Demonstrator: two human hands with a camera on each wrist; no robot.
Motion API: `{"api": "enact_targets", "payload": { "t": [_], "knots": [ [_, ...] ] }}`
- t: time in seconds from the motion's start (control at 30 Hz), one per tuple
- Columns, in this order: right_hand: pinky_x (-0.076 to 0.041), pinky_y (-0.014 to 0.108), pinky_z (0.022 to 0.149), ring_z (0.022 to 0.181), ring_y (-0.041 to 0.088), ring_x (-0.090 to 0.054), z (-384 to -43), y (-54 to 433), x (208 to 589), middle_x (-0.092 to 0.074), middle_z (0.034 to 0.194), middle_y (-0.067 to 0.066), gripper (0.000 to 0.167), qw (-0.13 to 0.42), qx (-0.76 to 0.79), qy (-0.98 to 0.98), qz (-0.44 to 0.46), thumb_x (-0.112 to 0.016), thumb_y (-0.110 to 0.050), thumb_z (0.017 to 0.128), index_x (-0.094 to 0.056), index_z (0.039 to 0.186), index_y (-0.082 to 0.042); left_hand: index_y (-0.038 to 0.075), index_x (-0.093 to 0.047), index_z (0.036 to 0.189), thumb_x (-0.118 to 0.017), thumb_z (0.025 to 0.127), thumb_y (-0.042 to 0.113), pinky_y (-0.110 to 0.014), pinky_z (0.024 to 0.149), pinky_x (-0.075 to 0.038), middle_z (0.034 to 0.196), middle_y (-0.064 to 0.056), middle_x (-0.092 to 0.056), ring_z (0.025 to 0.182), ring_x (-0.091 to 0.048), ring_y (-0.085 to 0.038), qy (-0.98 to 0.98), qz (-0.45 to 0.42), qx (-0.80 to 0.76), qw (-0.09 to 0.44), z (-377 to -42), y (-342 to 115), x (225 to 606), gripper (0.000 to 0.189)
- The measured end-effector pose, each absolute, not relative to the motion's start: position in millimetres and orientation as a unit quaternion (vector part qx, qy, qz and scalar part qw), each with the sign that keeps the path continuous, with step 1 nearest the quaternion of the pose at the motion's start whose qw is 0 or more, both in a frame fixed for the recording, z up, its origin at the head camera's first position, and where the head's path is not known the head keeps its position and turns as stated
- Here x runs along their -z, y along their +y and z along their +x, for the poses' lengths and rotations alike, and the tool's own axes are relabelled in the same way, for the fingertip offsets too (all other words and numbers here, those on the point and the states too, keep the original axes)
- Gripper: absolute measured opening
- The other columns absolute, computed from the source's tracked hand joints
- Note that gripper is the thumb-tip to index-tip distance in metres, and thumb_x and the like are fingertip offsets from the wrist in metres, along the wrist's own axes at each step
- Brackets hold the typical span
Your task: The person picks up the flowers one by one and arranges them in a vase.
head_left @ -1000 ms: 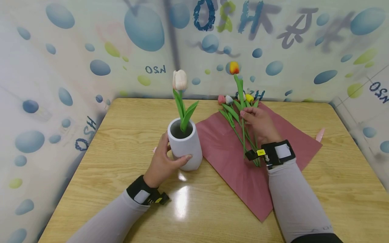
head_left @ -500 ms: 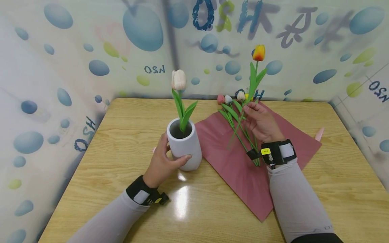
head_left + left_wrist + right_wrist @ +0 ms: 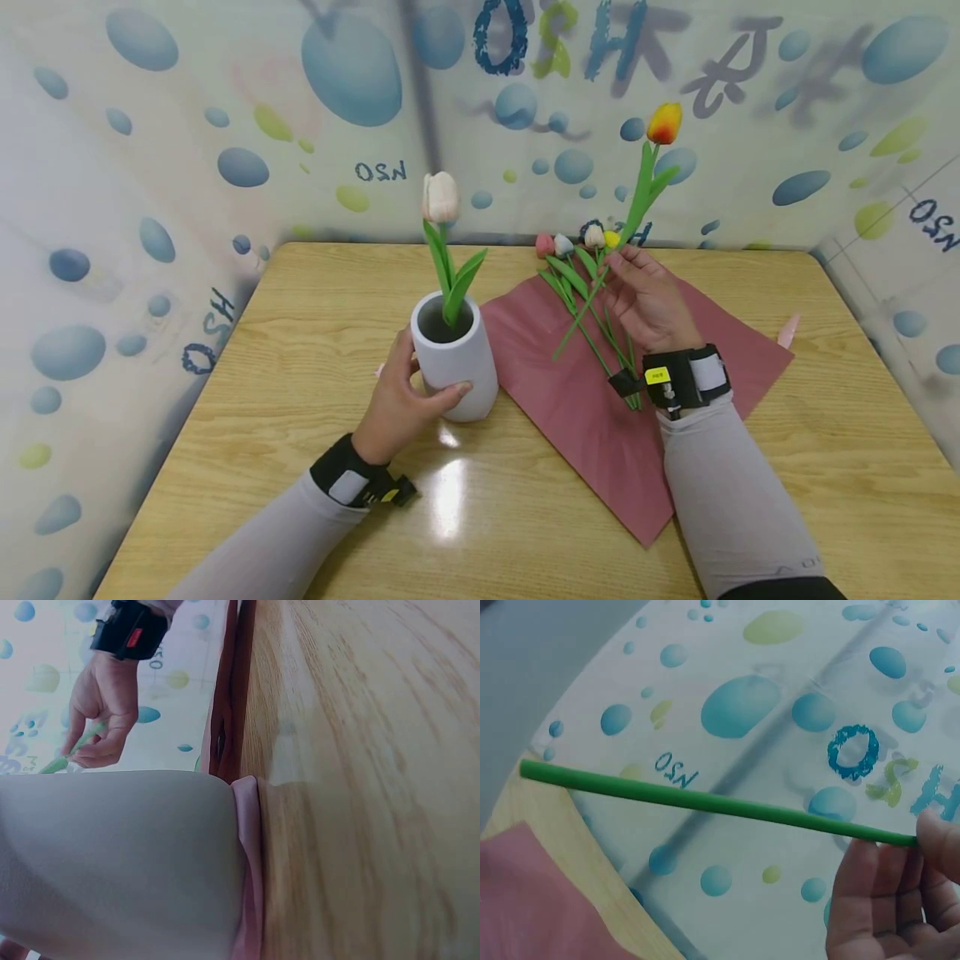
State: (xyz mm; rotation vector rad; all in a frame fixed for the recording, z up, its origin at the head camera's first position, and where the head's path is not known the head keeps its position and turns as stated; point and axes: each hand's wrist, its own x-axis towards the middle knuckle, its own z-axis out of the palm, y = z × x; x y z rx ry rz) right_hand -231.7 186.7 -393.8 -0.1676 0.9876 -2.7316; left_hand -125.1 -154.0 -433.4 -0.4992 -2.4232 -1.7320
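Observation:
A white vase (image 3: 459, 375) stands on the wooden table with a pale tulip (image 3: 441, 198) upright in it. My left hand (image 3: 405, 400) grips the vase at its lower left side, thumb across the front. In the left wrist view the vase wall (image 3: 120, 862) fills the lower left. My right hand (image 3: 648, 300) pinches the stem of an orange-yellow tulip (image 3: 664, 125), raised over the wrapping paper. Its bloom leans up to the right, and its bare green stem (image 3: 705, 802) points down-left, past the fingertips in the right wrist view.
Mauve wrapping paper (image 3: 555, 392) lies right of the vase. On it rest several tulips, among them a pink tulip (image 3: 545, 245) and a yellow tulip (image 3: 612, 239). A patterned wall sheet (image 3: 330, 183) rises behind the table (image 3: 322, 308). A pink ribbon end (image 3: 789, 332) shows at the paper's right corner.
My right hand has lifted the orange-yellow tulip and turned it; its bloom has moved up and right, and its stem now slants down-left. The left hand and vase have stayed put.

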Motion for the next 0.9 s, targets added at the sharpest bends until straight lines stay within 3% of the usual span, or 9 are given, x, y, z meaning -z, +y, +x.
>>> {"api": "enact_targets", "payload": {
  "t": [0.27,0.67,0.9],
  "knots": [
    [-0.062,0.033,0.083,0.088,0.021,-0.07,-221.7,170.0,377.6,-0.069,0.097,0.01,0.005,0.095,0.961,0.254,-0.045,-0.059,-0.001,0.102,-0.059,0.098,-0.003,0.027,-0.035,0.157,-0.087,0.084,0.014,-0.058,0.11,-0.043,0.147,-0.003,-0.047,0.134,-0.047,-0.021,-0.801,-0.164,0.573,0.058,-125.2,-155.2,434.5,0.09],
    [-0.061,0.037,0.09,0.093,0.027,-0.07,-197.0,141.8,350.5,-0.068,0.099,0.015,0.003,0.069,0.979,0.163,-0.099,-0.055,-0.004,0.105,-0.056,0.106,-0.002,0.025,-0.036,0.157,-0.087,0.084,0.014,-0.056,0.107,-0.045,0.145,-0.005,-0.047,0.132,-0.048,-0.022,-0.8,-0.171,0.571,0.064,-125.7,-155.8,434.4,0.09],
    [-0.061,0.033,0.086,0.09,0.023,-0.07,-187.9,120.3,338.0,-0.067,0.099,0.012,0.002,0.033,0.978,0.173,-0.112,-0.057,-0.005,0.104,-0.056,0.105,-0.004,0.028,-0.036,0.157,-0.087,0.084,0.014,-0.056,0.105,-0.046,0.145,-0.004,-0.047,0.132,-0.048,-0.021,-0.8,-0.172,0.572,0.061,-125.9,-156.0,434.7,0.09]
  ]
}}
